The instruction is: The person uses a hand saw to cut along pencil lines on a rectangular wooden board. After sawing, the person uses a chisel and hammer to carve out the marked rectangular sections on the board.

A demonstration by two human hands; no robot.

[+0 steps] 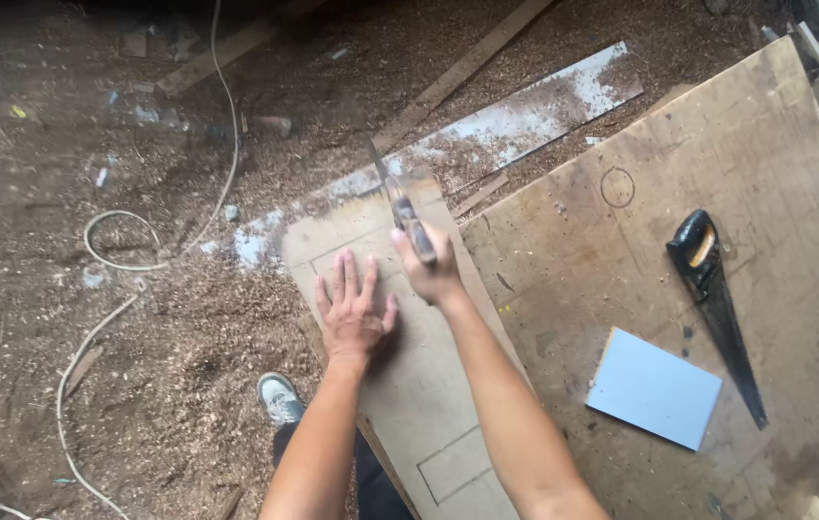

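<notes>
Blurred handsaw (400,197) upright over pencil-marked brown board (409,385)

Left hand (352,313) flat on a marked board (409,385); right hand (426,267) grips a handsaw (400,207) cutting it.

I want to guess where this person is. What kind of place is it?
Probably a woodworking shop. Sawdust covers the floor, a handsaw lies on a big plywood sheet, and the right hand works a saw through a marked board while the left hand presses it flat.
</notes>
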